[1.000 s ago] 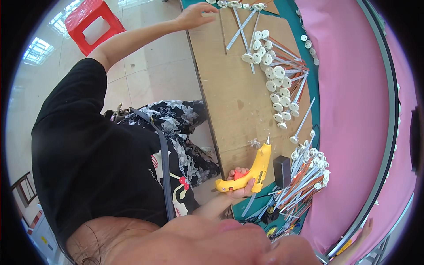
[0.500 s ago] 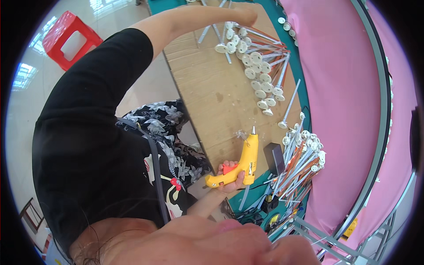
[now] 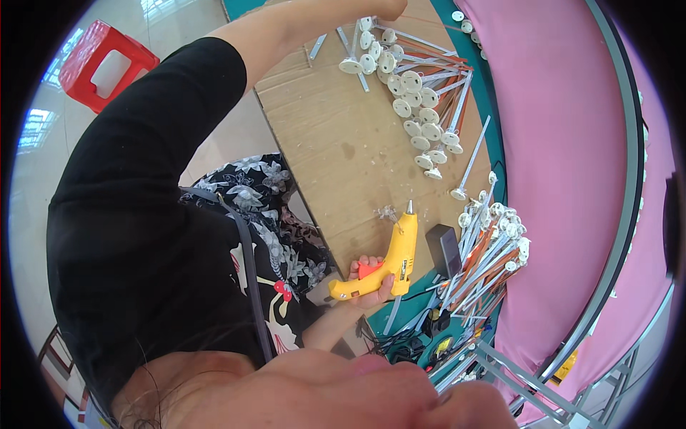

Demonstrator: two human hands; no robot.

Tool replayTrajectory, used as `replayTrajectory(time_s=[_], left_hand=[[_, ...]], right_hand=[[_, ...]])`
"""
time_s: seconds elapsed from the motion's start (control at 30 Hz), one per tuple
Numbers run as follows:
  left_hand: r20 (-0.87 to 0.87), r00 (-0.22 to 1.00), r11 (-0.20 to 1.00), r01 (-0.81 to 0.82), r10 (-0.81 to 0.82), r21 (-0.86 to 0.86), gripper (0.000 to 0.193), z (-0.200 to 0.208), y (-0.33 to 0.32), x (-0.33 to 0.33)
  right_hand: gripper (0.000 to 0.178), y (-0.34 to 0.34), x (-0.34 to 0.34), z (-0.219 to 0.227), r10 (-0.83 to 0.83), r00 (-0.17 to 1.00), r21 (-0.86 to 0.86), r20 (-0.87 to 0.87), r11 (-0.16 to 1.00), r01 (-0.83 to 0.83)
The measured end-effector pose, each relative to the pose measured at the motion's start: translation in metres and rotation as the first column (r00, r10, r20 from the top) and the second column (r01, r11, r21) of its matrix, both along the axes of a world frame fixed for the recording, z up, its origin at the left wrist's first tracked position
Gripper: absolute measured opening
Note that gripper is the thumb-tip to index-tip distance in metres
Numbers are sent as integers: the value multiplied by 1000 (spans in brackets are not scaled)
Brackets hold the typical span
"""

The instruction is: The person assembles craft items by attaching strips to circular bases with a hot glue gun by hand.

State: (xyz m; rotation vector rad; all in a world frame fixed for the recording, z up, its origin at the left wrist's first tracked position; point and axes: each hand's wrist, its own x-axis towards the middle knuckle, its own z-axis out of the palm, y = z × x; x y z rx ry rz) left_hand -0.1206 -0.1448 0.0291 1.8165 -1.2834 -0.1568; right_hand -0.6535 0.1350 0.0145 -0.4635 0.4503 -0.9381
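Note:
My right hand point(image 3: 371, 298) is wrapped around the handle of a yellow glue gun point(image 3: 403, 247) with an orange trigger. Its metal nozzle points to the top of the view, over the cardboard point(image 3: 343, 171), and a translucent glue stick point(image 3: 392, 316) protrudes from its back end. Stringy clear glue point(image 3: 387, 213) clings beside the nozzle. My left arm reaches across the top; the left hand point(image 3: 391, 7) is cut off by the upper edge, so its fingers are hidden. Nearest to it lies a cluster of thin silver and orange sticks with white round discs point(image 3: 411, 82).
A second pile of disc-ended sticks point(image 3: 489, 264) lies beside a dark box point(image 3: 444, 250). One single stick point(image 3: 471, 161) rests between the piles. Cables point(image 3: 407, 343) tangle on the green tabletop. Pink cloth point(image 3: 564, 164) borders the table, and a red stool point(image 3: 107, 68) stands on the floor.
My left hand has moved slightly toward the upper edge and is more cut off. The whole view has shifted a little. My right hand keeps holding the glue gun in nearly the same place.

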Motion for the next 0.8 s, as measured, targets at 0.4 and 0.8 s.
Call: replayTrajectory(time_s=[0.4, 0.8], left_hand=[[-294, 782, 833, 486, -549, -265, 23, 54, 151, -120], [-695, 414, 736, 629, -588, -248, 24, -4, 203, -245]], right_hand=[[41, 15, 7, 13, -113, 984, -81, -135, 991, 103], [29, 34, 23, 40, -247, 828, -311, -504, 946, 93]])
